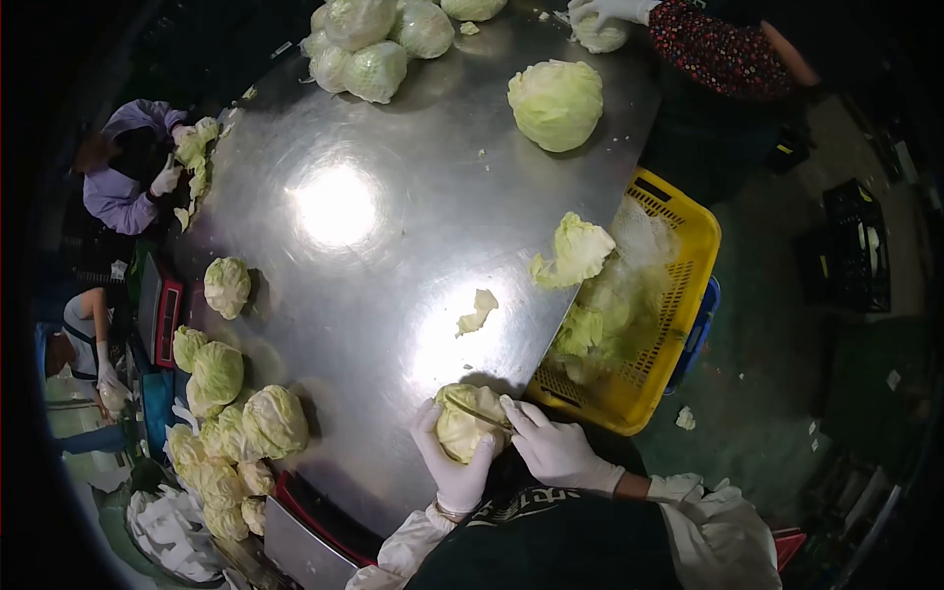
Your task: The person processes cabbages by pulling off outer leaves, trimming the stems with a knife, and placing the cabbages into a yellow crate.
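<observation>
At the near edge of the metal table, my left hand (458, 479) wraps round a pale green cabbage (462, 433), with the thumb on the near side. My right hand (560, 450) is closed at the cabbage's right side, on what looks like a knife (474, 409); its thin blade lies across the top of the cabbage. The handle is hidden in the fingers. Both hands wear white gloves. A torn piece of leaf (478, 312) lies on the table beyond the cabbage. A larger loose leaf (575, 250) rests at the table's right edge.
A yellow crate (700, 241) with leaves in it stands against the table's right side. Several cabbages (274, 422) are heaped at the left, near a scale (300, 551). Wrapped cabbages (375, 72) and a big cabbage (557, 105) sit farther off. Co-workers are at the left and top right.
</observation>
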Tool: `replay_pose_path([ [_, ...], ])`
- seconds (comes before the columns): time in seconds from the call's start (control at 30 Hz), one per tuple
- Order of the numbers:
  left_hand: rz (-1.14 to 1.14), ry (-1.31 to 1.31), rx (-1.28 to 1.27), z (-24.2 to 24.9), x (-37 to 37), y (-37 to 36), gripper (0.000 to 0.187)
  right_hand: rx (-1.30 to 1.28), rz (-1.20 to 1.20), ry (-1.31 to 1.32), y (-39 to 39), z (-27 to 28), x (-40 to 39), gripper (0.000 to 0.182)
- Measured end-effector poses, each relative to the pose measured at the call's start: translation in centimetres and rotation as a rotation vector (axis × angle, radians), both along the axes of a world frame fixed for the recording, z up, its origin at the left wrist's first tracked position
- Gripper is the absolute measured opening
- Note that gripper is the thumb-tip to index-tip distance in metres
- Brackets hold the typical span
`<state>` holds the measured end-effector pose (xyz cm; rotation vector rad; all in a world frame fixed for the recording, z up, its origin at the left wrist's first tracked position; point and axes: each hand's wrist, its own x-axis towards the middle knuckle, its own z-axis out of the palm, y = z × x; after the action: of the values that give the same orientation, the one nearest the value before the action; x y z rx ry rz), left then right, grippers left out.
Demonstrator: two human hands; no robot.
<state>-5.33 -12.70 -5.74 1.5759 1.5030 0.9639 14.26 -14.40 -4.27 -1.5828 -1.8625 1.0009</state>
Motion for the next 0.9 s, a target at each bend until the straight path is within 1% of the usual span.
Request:
replay_pose_path([
  [0.1,0.035,-0.085,0.039,-1.1,0.6,-0.3,0.077,0.033,-0.046,-0.035,1.0,-0.1,-0.4,0.053],
  [0.13,0.031,-0.089,0.037,-1.3,0.8,-0.4,0.077,0.111,-0.069,-0.054,1.2,-0.4,-0.6,0.052],
  [0.17,0.046,-0.083,0.052,-1.3,1.1,-0.4,0.077,0.108,-0.072,-0.057,1.5,-0.2,-0.7,0.052],
  [0.23,0.059,-0.076,0.062,-1.1,1.3,-0.5,0.078,0.094,-0.034,-0.180,2.1,0.0,-0.7,0.051],
  [0.33,0.098,-0.095,-0.003,-0.5,1.6,-0.2,0.080,0.170,0.013,-0.227,2.9,-0.6,-0.1,0.048],
  [0.37,0.029,0.039,0.093,-0.3,1.6,0.0,0.081,0.200,0.051,-0.252,3.4,-0.8,0.2,0.047],
  [0.43,-0.089,0.262,0.268,-0.8,1.7,-0.6,0.081,0.036,-0.048,-0.261,6.1,-1.6,1.8,0.029],
  [0.5,-0.109,0.242,0.289,-1.5,1.0,-1.0,0.080,0.044,-0.019,-0.175,7.3,-2.1,2.7,0.029],
  [0.53,-0.110,0.243,0.287,-1.7,0.3,-1.1,0.080,0.042,-0.020,-0.174,7.2,-2.6,2.7,0.029],
  [0.6,-0.111,-0.061,0.107,-1.7,-1.7,-0.4,0.077,0.051,-0.072,-0.095,7.0,-3.6,2.6,0.030],
  [0.63,-0.101,-0.056,0.112,-1.4,-2.8,-0.1,0.077,0.056,-0.062,-0.090,6.9,-3.8,2.5,0.030],
  [0.7,-0.224,-0.239,-0.022,-0.4,-5.2,-0.1,0.076,-0.061,-0.161,-0.008,6.4,-4.2,2.3,0.028],
  [0.73,-0.175,-0.356,-0.157,0.4,-6.1,-0.8,0.072,0.012,-0.228,0.016,6.3,-4.9,2.9,0.030],
  [0.77,-0.167,-0.349,-0.154,0.6,-6.6,-1.2,0.072,0.010,-0.367,0.081,6.6,-6.1,3.7,0.034],
  [0.83,-0.048,-0.391,-0.226,1.0,-7.5,-2.1,0.065,0.014,-0.466,-0.029,7.5,-4.5,5.8,0.047],
  [0.87,0.088,-0.414,-0.367,0.8,-7.8,-2.8,0.058,0.015,-0.460,-0.024,7.4,-3.2,5.5,0.047],
  [0.9,0.090,-0.413,-0.366,0.4,-7.6,-2.9,0.058,-0.053,-0.455,0.053,6.9,-1.8,5.1,0.057],
])
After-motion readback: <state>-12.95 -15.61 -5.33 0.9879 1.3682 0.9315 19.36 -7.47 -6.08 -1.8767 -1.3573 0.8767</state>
